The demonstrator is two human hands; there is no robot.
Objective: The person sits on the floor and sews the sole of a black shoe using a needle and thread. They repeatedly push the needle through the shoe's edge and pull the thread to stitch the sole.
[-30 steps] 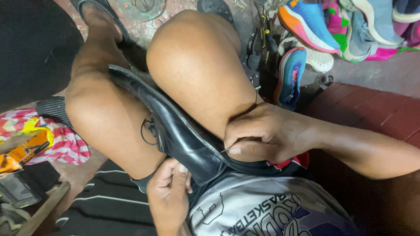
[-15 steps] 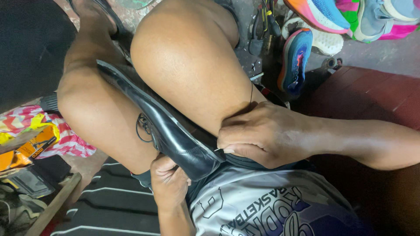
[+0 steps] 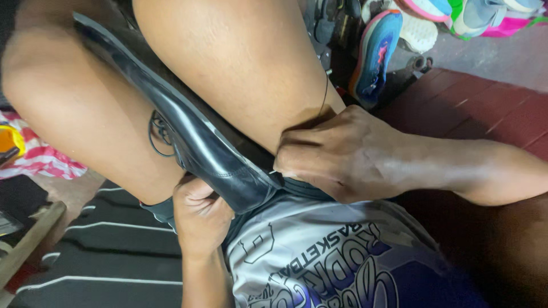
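My left hand wraps its grip under the end of one black leather shoe wedged between my thighs. My right hand pinches a thin thread at its edge. Farther off, several bright sneakers lie on the floor.

red tiled floor carries blue sneaker, propped on its side at the tile edge; beyond it, more colourful shoes on grey ground.
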